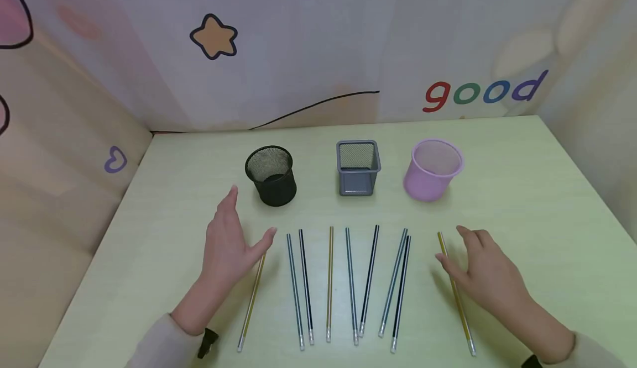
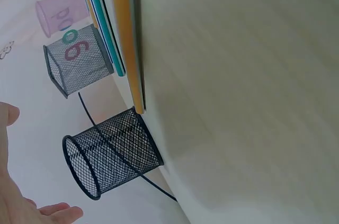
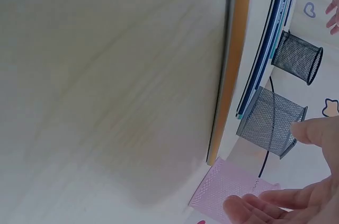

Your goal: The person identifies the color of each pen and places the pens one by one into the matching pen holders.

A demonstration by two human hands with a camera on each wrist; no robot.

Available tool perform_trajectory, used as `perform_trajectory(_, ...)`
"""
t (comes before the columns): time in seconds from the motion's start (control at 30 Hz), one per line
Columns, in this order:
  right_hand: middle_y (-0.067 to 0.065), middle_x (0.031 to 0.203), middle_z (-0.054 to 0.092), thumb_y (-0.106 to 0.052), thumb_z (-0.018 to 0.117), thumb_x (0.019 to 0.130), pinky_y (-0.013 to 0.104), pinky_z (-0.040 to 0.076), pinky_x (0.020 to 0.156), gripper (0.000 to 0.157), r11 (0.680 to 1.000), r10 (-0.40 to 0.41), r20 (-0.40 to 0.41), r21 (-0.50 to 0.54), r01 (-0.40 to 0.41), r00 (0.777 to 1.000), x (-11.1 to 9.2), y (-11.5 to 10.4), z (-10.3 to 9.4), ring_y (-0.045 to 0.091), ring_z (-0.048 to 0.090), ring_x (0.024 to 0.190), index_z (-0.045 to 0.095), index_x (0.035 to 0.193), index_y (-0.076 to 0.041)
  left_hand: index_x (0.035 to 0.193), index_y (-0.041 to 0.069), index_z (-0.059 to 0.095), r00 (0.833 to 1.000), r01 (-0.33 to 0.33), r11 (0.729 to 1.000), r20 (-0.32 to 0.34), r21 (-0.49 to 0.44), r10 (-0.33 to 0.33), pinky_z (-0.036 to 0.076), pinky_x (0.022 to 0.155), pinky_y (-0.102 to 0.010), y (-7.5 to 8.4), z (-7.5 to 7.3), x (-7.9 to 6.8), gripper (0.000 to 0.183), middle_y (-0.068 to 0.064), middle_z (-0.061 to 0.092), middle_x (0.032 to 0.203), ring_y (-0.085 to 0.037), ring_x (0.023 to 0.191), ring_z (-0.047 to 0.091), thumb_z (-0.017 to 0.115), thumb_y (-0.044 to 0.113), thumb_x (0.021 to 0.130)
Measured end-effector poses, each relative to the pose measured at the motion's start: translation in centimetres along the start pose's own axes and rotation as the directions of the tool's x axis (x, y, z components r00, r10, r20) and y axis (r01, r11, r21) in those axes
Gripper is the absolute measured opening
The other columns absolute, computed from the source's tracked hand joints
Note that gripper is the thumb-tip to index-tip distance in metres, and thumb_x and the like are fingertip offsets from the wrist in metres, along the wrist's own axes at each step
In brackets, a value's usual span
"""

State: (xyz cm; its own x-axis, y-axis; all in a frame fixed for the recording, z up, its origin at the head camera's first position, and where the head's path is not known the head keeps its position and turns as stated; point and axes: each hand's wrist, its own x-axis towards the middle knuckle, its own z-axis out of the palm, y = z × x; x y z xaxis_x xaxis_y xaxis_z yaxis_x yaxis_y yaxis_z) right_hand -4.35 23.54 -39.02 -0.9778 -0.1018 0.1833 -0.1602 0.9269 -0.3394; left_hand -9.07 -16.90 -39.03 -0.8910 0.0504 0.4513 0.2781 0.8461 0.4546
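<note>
- Head: the left hand [image 1: 229, 246], fingers wide from the thumb, hung over the far end of the left yellow pencil [image 1: 252, 301]; the right hand [image 1: 490, 274], also wide, had the right yellow pencil [image 1: 460, 315] under it. The counter [image 1: 537, 219] ran outward to its side edges — seven pencils [image 1: 330, 285] lay between.
- Left wrist: pencil apart from the fingers; black cup [image 2: 116, 152] beyond its tip.
- Right wrist: fingers wide, off the pencil — pink cup [image 3: 225, 189] past its tip, grey cup [image 3: 270, 121] beside.
</note>
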Motion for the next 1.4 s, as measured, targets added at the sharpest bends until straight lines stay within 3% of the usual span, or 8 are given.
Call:
perform_trajectory(0.23, 0.03, 0.114, 0.054, -0.035, 0.064, 0.088, 0.055, 0.05, 0.066, 0.064, 0.999, 0.037, 0.05, 0.014, -0.038, 0.998, 0.0, -0.2, -0.1, 0.044, 0.056, 0.098, 0.047, 0.126, 0.013, 0.143, -0.008, 0.025, 1.0, -0.009, 1.0, 0.018, -0.008, 0.009, 0.043, 0.091, -0.058, -0.3, -0.1, 1.0, 0.093, -0.027, 0.041, 0.137, -0.041, 0.12, 0.045, 0.069, 0.04, 0.077)
perform_trajectory(0.53, 0.031, 0.108, 0.056, -0.034, 0.068, 0.084, 0.054, 0.051, 0.066, 0.066, 1.0, 0.017, 0.011, 0.011, -0.017, 1.0, -0.2, -0.2, 0.3, 0.043, 0.058, 0.094, 0.047, 0.124, 0.015, 0.145, -0.008, 0.022, 1.0, -0.01, 1.0, 0.025, -0.008, 0.01, 0.041, 0.098, -0.053, -0.6, 0.1, 2.6, 0.095, -0.027, 0.039, 0.138, -0.039, 0.125, 0.041, 0.068, 0.042, 0.078)
perform_trajectory(0.73, 0.03, 0.105, 0.056, -0.031, 0.069, 0.084, 0.054, 0.05, 0.068, 0.066, 0.999, 0.027, 0.025, 0.032, -0.028, 0.999, -0.4, -0.3, 0.5, 0.042, 0.058, 0.09, 0.047, 0.124, 0.016, 0.144, -0.006, 0.023, 1.0, 0.002, 1.0, 0.019, -0.013, -0.002, 0.041, 0.093, -0.058, -0.9, 0.5, 3.4, 0.094, -0.026, 0.04, 0.138, -0.04, 0.123, 0.043, 0.068, 0.043, 0.079)
perform_trajectory(1.0, 0.03, 0.103, 0.056, -0.028, 0.072, 0.081, 0.055, 0.049, 0.073, 0.065, 0.997, 0.051, 0.051, 0.049, -0.053, 0.997, -0.6, -0.3, 0.8, 0.043, 0.057, 0.089, 0.047, 0.122, 0.017, 0.142, -0.008, 0.026, 0.999, -0.045, 0.999, -0.025, 0.01, 0.045, 0.041, 0.089, -0.061, -1.3, 1.3, 4.2, 0.093, -0.028, 0.044, 0.134, -0.042, 0.118, 0.047, 0.066, 0.046, 0.077)
perform_trajectory(1.4, 0.03, 0.097, 0.057, -0.022, 0.074, 0.079, 0.053, 0.05, 0.071, 0.06, 0.997, 0.072, 0.133, 0.023, -0.075, 0.989, -0.2, -0.3, 0.9, 0.04, 0.059, 0.082, 0.05, 0.117, 0.018, 0.144, -0.006, 0.024, 1.0, 0.025, 0.999, 0.001, 0.027, -0.025, 0.04, 0.09, -0.063, -1.5, 2.3, 5.7, 0.096, -0.026, 0.041, 0.138, -0.041, 0.123, 0.043, 0.064, 0.052, 0.079)
